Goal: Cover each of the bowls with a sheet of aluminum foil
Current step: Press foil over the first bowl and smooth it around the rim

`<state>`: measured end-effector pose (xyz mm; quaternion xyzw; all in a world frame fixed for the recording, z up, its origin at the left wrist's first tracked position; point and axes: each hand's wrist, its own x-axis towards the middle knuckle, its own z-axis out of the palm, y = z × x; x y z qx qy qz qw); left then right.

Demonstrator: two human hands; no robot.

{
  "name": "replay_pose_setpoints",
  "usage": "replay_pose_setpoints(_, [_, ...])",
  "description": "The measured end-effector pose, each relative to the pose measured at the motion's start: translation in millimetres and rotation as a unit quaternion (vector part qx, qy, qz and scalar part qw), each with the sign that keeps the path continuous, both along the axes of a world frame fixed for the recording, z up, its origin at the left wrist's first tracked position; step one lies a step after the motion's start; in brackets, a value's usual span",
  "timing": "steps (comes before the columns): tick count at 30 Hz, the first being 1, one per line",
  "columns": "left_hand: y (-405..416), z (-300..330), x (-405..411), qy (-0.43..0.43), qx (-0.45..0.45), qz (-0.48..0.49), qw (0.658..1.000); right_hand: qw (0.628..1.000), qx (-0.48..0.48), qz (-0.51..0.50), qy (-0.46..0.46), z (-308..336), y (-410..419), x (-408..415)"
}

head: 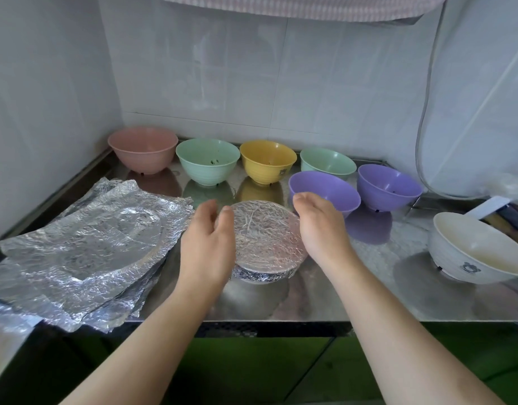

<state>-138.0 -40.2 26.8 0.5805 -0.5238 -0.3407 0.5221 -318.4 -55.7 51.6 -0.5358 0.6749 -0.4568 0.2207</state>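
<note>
From the head view, the covered bowl sits straight ahead of me near the front edge of the steel counter, between my two hands. My left hand is at its left side, fingers loosely curved, thumb tip lying on the foil top near the far-left rim; I can't tell whether the fingers touch the wall. My right hand is at the right rim, fingers relaxed and bent, gripping nothing that I can see. Both hands are equally near this bowl.

Its foil is stretched flat and crinkled over the mouth, with the edge folded down around the rim, so I judge this one finished.

The foil stack lies to my left, just beside my left hand, its long side running away from me toward the wall. That hand is the nearer one for taking the next sheet.

Uncovered bowls remain: pink, green, yellow, pale green, two purple behind, and white at my right.
</note>
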Motion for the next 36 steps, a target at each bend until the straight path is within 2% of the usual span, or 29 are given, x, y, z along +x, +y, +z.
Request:
replay_pose_setpoints(5, [3.3, -4.2, -19.6, -0.02, -0.005, 0.01, 1.0, 0.991, 0.041, 0.105, -0.075, -5.3, -18.3, 3.0])
replay_pose_setpoints(7, [4.1, -10.2, -22.7, 0.013, -0.01, 0.032, 0.999, 0.983, 0.043, 0.091, -0.151, -20.8, -23.1, 1.3])
replay_pose_setpoints(10, [5.1, -14.6, -25.0, 0.083, 0.001, 0.056, 0.995, 0.952, 0.042, 0.052, -0.299, -31.2, -21.6, 4.2])
replay_pose_setpoints(15, [3.6, -16.0, -26.0, 0.14, 0.015, 0.056, 0.988, 0.934, 0.059, 0.011, -0.353, -40.9, -23.9, 1.2])
replay_pose_setpoints(17, [0.8, -17.1, -22.5, 0.138, 0.02, 0.052, 0.989, 0.942, 0.051, -0.034, -0.33, -45.7, -27.8, -2.5])
replay_pose_setpoints(19, [-1.9, -16.5, -17.6, 0.128, 0.026, 0.042, 0.991, 0.96, 0.052, -0.037, -0.274, -53.3, -36.0, -11.6])
replay_pose_setpoints(23, [-3.1, -11.1, -7.9, 0.11, 0.042, 0.018, 0.993, 0.988, 0.078, 0.069, -0.115, -28.4, -34.8, -15.5])
replay_pose_setpoints(27, [-2.6, 0.8, -4.3, 0.058, 0.014, 0.004, 0.998, 0.978, 0.086, 0.189, -0.034, -5.5, -31.6, -15.6])
replay_pose_setpoints(32, [-11.3, 3.4, -15.9, -0.08, -0.032, -0.026, 0.996, 0.971, 0.081, 0.224, 0.005, -7.7, -39.9, -8.1])
replay_pose_setpoints(34, [-12.1, 0.5, -17.5, -0.084, -0.035, -0.013, 0.996, 0.975, 0.076, 0.208, 0.012, -11.7, -42.0, -6.2])
replay_pose_setpoints(36, [-12.7, -1.1, -17.9, -0.044, -0.011, 0.004, 0.999, 0.977, 0.082, 0.196, 0.005, -16.3, -44.5, -7.6])
